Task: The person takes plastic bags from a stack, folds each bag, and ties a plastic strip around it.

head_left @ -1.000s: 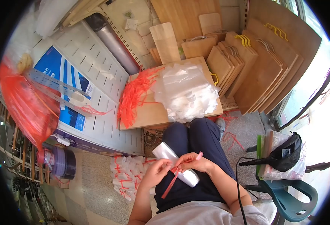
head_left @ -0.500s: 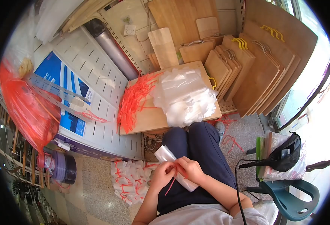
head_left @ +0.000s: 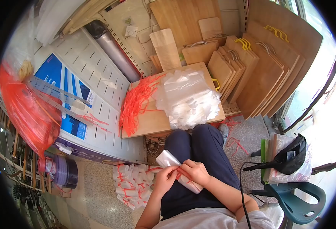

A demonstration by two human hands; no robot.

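A folded bundle of clear plastic bags point(head_left: 165, 158) lies slantwise across my lap, under both hands. A thin red plastic strip point(head_left: 178, 176) crosses the middle of the bundle. My left hand point(head_left: 165, 180) pinches at the strip on the bundle's left side, thumb and fingertips together. On the right, my right hand point(head_left: 196, 172) is closed with its fingers bent over the bundle and the strip. My fingers hide part of the strip, so I cannot tell whether it is knotted. Tied white bundles point(head_left: 131, 185) with red strips are heaped on the floor to my left.
Before my knees, a low wooden board point(head_left: 149, 128) carries loose red strips point(head_left: 139, 101) and a stack of clear bags point(head_left: 185, 91). Cutting boards point(head_left: 261, 80) lean behind it. A green stool point(head_left: 297, 202) is at right; a red bag point(head_left: 30, 108) hangs at left.
The strip's loose tail, which hung below my left hand, no longer shows there. Both hands have shifted slightly, staying close together on the bundle.
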